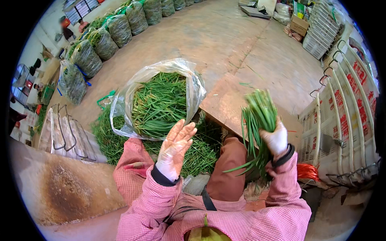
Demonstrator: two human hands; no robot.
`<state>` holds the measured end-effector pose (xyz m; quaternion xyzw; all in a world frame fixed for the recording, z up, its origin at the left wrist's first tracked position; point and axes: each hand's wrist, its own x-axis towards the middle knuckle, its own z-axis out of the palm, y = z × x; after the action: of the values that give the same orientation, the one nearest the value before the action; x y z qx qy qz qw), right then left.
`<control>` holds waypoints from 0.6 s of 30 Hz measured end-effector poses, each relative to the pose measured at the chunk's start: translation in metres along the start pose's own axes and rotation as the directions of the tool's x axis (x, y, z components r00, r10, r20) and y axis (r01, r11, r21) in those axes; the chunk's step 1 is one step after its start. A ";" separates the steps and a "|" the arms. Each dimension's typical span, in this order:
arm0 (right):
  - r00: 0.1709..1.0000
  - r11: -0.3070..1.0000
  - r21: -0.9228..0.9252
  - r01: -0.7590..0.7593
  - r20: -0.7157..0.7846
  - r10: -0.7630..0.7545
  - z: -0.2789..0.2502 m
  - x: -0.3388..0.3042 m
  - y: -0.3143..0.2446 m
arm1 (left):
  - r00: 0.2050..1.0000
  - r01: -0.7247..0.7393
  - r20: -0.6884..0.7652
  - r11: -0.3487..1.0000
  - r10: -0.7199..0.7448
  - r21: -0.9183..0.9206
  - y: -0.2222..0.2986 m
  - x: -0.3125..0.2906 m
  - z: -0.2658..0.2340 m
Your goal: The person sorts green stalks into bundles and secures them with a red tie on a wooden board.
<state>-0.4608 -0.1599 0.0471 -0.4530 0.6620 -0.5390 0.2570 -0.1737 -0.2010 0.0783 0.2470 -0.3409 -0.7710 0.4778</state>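
Note:
My right hand (275, 138), in a whitish glove, is wrapped round a bunch of chives (261, 108). The thick end of the bunch points up and away, while thin leaves hang down by my knee. My left hand (175, 150), also gloved, is raised with its fingers stretched out and nothing in it. Just beyond it stands a clear plastic bag (194, 86), its mouth wide and full of loose chives (161, 100). More chives (108, 138) lie heaped around the bag and between my legs. A brown board (225, 100) lies under and beside the bunch.
Several filled plastic bags (118, 30) stand in a curved row at the far left. White crates (337, 120) with wire handles flank me on the right; another crate (74, 136) is at left. Red twine (307, 171) lies near my right elbow. People (83, 25) are at far left.

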 end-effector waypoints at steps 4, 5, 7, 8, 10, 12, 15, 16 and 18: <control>0.977 0.806 -0.555 -0.206 -0.164 0.137 -0.010 0.045 0.078 | 0.991 -0.046 -0.123 0.998 0.051 0.043 -0.003 0.011 -0.031; 0.976 0.780 -0.592 -0.201 -0.193 0.105 -0.006 0.054 0.117 | 0.987 -0.067 -0.146 0.996 0.074 0.050 -0.005 0.015 -0.040; 0.987 0.503 -0.849 -0.160 -0.145 0.069 0.011 0.056 0.180 | 0.970 -0.080 -0.224 0.995 0.093 0.067 -0.009 0.018 -0.067; 0.989 0.345 -0.927 -0.146 -0.140 0.043 0.017 0.059 0.196 | 0.957 -0.092 -0.267 0.992 0.113 0.088 -0.008 0.014 -0.080; 0.991 0.344 -0.932 -0.111 -0.131 -0.033 0.011 0.058 0.216 | 0.924 -0.094 -0.359 0.988 0.131 0.118 0.001 0.007 -0.110; 0.995 0.464 -0.883 -0.065 -0.090 -0.032 -0.002 0.058 0.215 | 0.849 -0.058 -0.515 0.989 0.121 0.136 0.010 -0.001 -0.148; 0.984 0.641 -0.749 -0.166 -0.081 0.161 -0.003 0.068 0.136 | 0.719 -0.016 -0.688 0.992 0.099 0.125 0.026 -0.005 -0.201; 0.990 0.458 -0.877 -0.144 -0.129 0.063 0.006 0.079 0.129 | 0.674 -0.013 -0.730 0.990 0.112 0.140 0.034 -0.006 -0.210; 0.988 0.355 -0.935 -0.005 -0.060 -0.144 0.032 0.105 0.111 | 0.635 -0.007 -0.768 0.994 0.088 0.108 0.043 -0.005 -0.231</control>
<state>-0.5178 -0.2662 -0.0512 -0.5097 0.8462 -0.1079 -0.1120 0.0166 -0.2766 -0.0380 0.5657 -0.1469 -0.5620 0.5854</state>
